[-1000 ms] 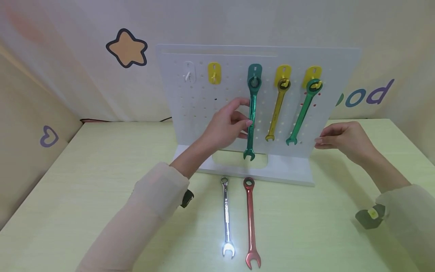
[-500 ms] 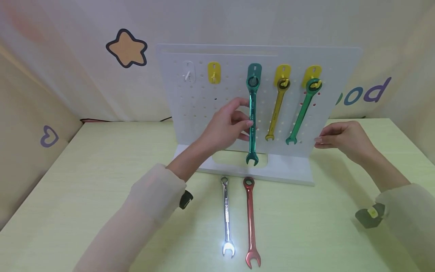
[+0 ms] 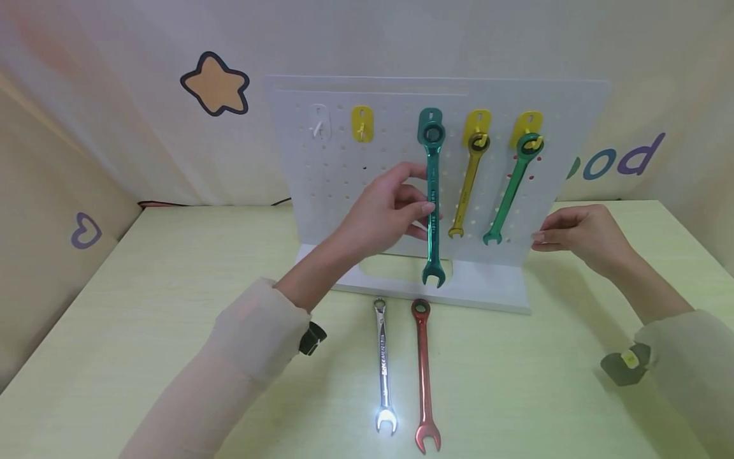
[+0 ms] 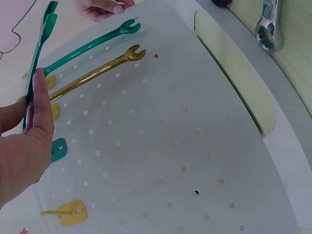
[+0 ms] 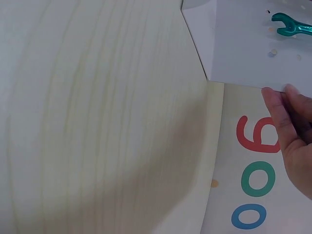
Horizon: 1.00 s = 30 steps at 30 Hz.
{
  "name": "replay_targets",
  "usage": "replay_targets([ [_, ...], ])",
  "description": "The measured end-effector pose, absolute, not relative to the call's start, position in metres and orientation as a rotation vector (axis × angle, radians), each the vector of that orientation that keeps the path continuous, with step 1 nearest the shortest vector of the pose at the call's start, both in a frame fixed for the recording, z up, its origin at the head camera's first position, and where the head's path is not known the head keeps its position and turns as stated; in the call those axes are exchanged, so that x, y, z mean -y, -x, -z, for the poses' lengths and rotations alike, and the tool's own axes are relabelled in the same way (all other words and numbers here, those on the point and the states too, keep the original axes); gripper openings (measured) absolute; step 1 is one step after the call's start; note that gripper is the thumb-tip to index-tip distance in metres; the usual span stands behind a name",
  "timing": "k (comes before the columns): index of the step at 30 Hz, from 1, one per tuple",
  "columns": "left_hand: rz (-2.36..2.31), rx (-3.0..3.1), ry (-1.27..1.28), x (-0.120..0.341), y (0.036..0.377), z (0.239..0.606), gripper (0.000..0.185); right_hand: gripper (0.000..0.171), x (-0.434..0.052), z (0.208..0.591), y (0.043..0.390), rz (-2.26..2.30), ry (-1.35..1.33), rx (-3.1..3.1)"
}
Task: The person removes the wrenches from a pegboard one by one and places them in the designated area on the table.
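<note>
Since the earlier frame, the long teal-green metal wrench point(image 3: 432, 197) has been swung rightward at its lower end, now hanging nearly vertical from the teal hook. It is pinched mid-shank by the left hand point(image 3: 385, 213). The right edge of the white perforated pegboard point(image 3: 573, 191) is gripped by the right hand point(image 3: 579, 236), confirmed only in the right wrist view point(image 5: 292, 131).

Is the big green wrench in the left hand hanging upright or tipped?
Nearly upright: the big green wrench hangs ring end up, open end down, pinched by the left hand.
</note>
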State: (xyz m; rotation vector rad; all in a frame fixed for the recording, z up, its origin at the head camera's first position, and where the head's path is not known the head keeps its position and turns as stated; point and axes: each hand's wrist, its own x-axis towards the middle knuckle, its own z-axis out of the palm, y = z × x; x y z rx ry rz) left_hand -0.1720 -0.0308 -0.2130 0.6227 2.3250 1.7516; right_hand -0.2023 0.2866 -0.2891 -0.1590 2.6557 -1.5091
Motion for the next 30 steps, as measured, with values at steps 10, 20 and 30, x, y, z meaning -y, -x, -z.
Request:
replay_targets([
  [10,-1.752,-2.321,-0.617,0.038,0.163,0.217,0.032,0.021,-0.289,0.292,0.204,1.523,0.172,-2.643],
  [20,-1.66,-2.357,-0.438,0.049,0.161,0.246,0.03,0.022,-0.289,0.291,0.204,1.513,0.158,-2.647],
  [30,-1.601,-2.331,-0.323,0.068,0.156,0.275,0.029,0.023,-0.289,0.29,0.205,1.508,0.172,-2.647],
])
